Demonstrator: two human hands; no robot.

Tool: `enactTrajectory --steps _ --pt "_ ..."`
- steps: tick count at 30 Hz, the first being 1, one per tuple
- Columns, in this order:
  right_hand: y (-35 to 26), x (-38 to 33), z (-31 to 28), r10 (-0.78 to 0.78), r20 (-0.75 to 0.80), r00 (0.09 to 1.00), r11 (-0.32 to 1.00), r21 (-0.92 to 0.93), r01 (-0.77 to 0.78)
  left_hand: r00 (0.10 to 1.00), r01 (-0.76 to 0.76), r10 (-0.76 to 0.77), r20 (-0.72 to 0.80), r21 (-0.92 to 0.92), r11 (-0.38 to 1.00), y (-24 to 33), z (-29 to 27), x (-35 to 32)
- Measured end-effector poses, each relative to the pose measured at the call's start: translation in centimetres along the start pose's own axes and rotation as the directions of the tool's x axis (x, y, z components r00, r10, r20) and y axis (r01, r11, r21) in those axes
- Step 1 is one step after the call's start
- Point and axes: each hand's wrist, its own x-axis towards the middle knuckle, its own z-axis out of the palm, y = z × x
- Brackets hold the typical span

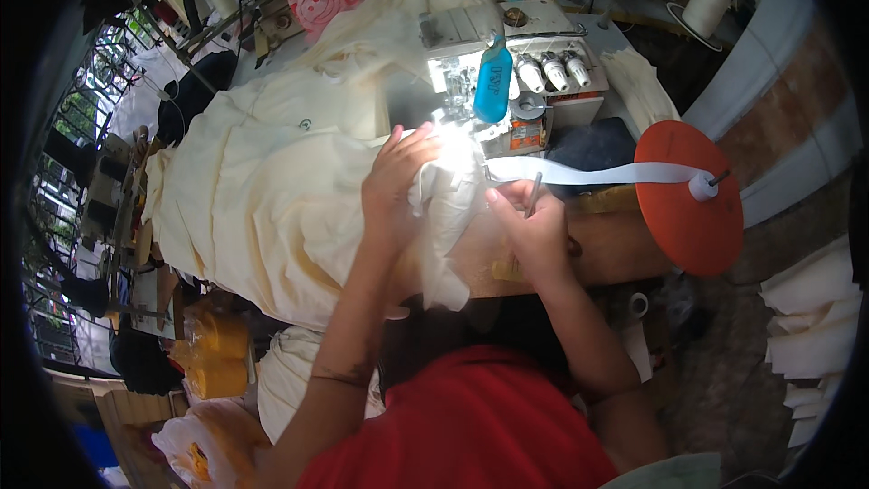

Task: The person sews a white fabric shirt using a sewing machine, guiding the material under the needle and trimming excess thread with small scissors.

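in the head view, the left hand (394, 177) lies over a wide, crumpled spread of cream-coloured cloth (262, 208), its fingers stretched out and laid flat beside a brightly lit spot at the front of a pale grey, box-shaped sewing machine (557, 23). the right hand (536, 226) has a narrow grip, pinching a slim grey metal tool (534, 190) between thumb and fingers, just below a flat white fabric tape (588, 173). that tape stretches from a large round orange disc (670, 222) at the right to the lit spot. the cloth covers the table left of the machine, and a loose part of it hangs over the front edge of the brown wooden tabletop (615, 240) between the two forearms. a bright blue, rounded flat piece (493, 86) hangs before the machine, beside its row of grey-white dials (554, 71).
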Motion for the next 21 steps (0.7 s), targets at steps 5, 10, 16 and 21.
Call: enactTrajectory --steps 5,10,16,21 --pt "3.9 2.4 0.6 0.001 0.076 0.997 0.986 0.166 -0.014 0.927 0.342 -0.344 0.152 0.041 0.939 2.0 -1.5 0.4" --pt "2.3 1.7 0.1 0.082 0.227 0.970 0.985 0.130 -0.113 0.976 0.068 -0.071 0.204 0.019 0.997 3.4 -0.8 -0.4" --pt "1.4 1.6 0.1 0.131 0.281 0.951 0.964 0.187 -0.188 0.959 0.128 -0.121 0.257 -0.012 0.992 1.7 -0.2 -1.0" --pt "1.9 2.1 0.3 0.123 0.283 0.951 0.959 0.214 -0.188 0.972 0.117 -0.105 0.212 -0.045 0.992 -0.6 0.6 -0.4"
